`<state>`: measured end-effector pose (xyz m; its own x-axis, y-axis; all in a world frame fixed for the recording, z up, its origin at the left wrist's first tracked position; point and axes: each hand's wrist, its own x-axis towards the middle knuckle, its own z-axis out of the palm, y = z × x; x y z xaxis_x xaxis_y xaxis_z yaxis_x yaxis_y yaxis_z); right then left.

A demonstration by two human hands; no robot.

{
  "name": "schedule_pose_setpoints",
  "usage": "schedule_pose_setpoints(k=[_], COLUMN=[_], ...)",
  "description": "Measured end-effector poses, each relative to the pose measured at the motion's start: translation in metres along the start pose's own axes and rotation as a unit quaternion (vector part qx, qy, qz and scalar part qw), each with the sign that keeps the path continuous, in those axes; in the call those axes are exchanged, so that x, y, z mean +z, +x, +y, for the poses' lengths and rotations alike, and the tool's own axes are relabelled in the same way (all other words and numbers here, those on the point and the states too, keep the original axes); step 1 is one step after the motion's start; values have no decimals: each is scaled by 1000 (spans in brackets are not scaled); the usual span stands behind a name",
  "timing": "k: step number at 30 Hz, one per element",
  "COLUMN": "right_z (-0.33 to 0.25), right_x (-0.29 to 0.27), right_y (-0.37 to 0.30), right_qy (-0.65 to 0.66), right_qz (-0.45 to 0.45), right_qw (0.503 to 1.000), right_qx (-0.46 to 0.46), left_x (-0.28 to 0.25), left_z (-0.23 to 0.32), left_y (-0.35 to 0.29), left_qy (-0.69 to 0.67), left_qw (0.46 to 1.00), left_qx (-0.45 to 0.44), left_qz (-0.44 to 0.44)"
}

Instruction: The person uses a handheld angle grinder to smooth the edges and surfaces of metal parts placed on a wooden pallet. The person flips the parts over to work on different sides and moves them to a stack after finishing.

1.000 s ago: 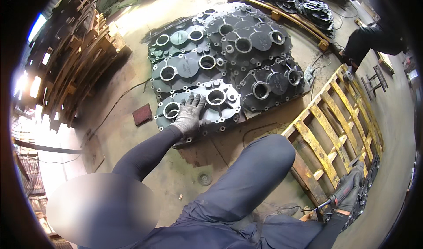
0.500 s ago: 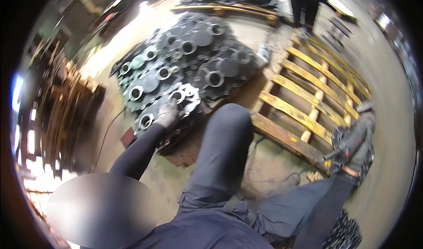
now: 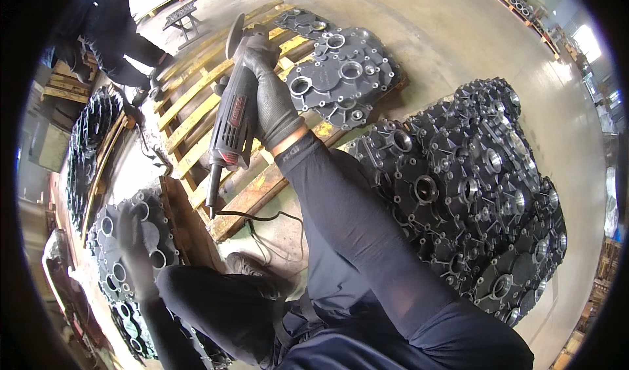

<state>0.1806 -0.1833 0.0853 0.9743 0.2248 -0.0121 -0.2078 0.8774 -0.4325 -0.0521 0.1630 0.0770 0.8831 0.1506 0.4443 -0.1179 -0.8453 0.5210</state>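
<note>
My right hand (image 3: pixel 263 75), in a dark grey glove, is closed around the head end of an angle grinder (image 3: pixel 234 117) held over the yellow pallet. The grinder's disc (image 3: pixel 234 36) points away from me, and its cord end hangs toward me. At the left, my gloved left hand (image 3: pixel 135 245) is smeared by motion, in front of a stack of dark metal cover castings (image 3: pixel 108 258) with round openings. Whether it touches them, and how its fingers are set, I cannot make out.
A yellow wooden pallet (image 3: pixel 187 117) lies ahead, with cover castings (image 3: pixel 337 75) on its right part. A large pile of castings (image 3: pixel 458 193) stands at my right. The grinder's black cord (image 3: pixel 278 214) crosses the floor. At the far left stands another person (image 3: pixel 108 36) in dark clothes.
My view has swung to the right. The grinder, low at my right before, is now raised over the pallet in my right hand. My left hand was on a casting and is now blurred.
</note>
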Motion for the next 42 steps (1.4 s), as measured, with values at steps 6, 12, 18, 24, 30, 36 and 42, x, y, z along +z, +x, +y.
schedule_pose_setpoints(k=[6,12,18,24,30,36,42], right_z=[-3,-23,-37,-50,-54,-57,-63], right_x=[-4,-4,-15,-4,-39,-41,-39], right_y=[-1,-11,-1,8,30,40,32], right_qy=[-47,-111,-105,-154,-224,-239,-234], right_qz=[25,22,53,103,113,152,153], right_qw=[999,993,992,982,968,958,960], right_qx=[1,14,43,45,27,36,20], left_x=[115,233,363,446,525,549,549], left_z=[6,74,89,65,60,49,50], left_y=[46,105,154,189,192,187,173], left_qy=[-226,-131,-38,75,128,152,144], left_qw=[927,911,906,902,891,891,895], left_qx=[-226,-120,21,94,145,168,198], left_qz=[-195,-373,-422,-415,-411,-392,-373])
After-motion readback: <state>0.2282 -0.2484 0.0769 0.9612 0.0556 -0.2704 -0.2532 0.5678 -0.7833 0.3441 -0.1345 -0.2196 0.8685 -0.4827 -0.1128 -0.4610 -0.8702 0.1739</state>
